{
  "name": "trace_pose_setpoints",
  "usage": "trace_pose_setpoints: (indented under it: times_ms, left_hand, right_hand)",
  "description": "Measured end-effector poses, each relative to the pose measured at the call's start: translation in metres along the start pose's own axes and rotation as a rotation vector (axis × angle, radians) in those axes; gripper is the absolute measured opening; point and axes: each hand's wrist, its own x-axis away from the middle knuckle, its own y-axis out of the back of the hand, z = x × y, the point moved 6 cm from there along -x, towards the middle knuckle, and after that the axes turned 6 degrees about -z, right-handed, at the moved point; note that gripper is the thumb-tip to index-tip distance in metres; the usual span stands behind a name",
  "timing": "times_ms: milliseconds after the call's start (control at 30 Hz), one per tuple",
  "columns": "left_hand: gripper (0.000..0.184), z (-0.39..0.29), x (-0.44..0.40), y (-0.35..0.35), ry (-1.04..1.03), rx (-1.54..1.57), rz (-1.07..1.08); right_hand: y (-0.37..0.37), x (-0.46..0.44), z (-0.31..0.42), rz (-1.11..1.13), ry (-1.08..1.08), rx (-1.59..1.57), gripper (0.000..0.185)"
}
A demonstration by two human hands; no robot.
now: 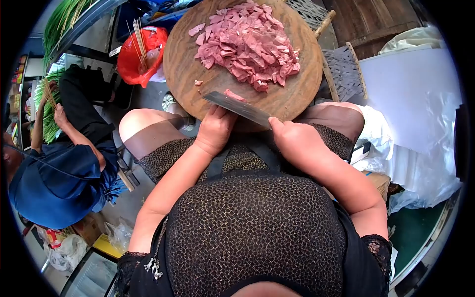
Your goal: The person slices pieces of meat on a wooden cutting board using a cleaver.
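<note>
A round wooden board [183,64] lies in front of my knees, with a heap of sliced pinkish meat [247,42] on its far part. My right hand [294,141] is closed round the handle end of a cleaver [240,108], whose wide blade slants across the near edge of the board. Behind the blade, at the near edge, is my left hand [216,129], its fingers curled down; what they press on is hidden by the blade. One thin strip of meat [234,95] lies just beyond the cleaver, and small scraps sit to its left.
A red bag-lined container [141,57] with thin sticks stands left of the board. Further left sits another person [59,173] in dark blue, holding thin sticks near green stalks [51,111]. Woven stools [344,72] and a white sheet [403,94] are at the right.
</note>
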Motion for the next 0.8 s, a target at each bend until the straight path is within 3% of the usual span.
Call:
trace_pose_setpoints:
  times_ms: [100,300,467,567,700,800]
  left_hand:
    - [0.039,0.003,0.001,-0.003,0.013,0.003,0.013]
    - [0.035,0.005,-0.001,-0.002,0.020,0.021,0.002]
    - [0.030,0.005,0.001,-0.001,0.040,0.046,-0.001]
    - [0.029,0.003,0.000,0.001,0.023,0.032,-0.048]
    - [0.030,0.005,0.003,-0.002,0.016,0.034,-0.032]
    - [0.030,0.001,0.004,-0.008,-0.097,-0.090,-0.031]
  right_hand:
    - [0.006,-0.011,0.005,0.040,-0.007,-0.047,0.014]
    - [-0.009,-0.033,0.003,0.069,-0.029,-0.074,0.012]
    - [-0.030,-0.057,-0.003,0.019,0.017,-0.061,0.013]
    - [-0.026,-0.050,-0.020,-0.231,0.044,-0.145,0.021]
    - [0.007,-0.017,-0.015,-0.225,0.078,-0.162,0.024]
    - [0.016,0.005,-0.016,-0.086,0.046,-0.077,0.024]
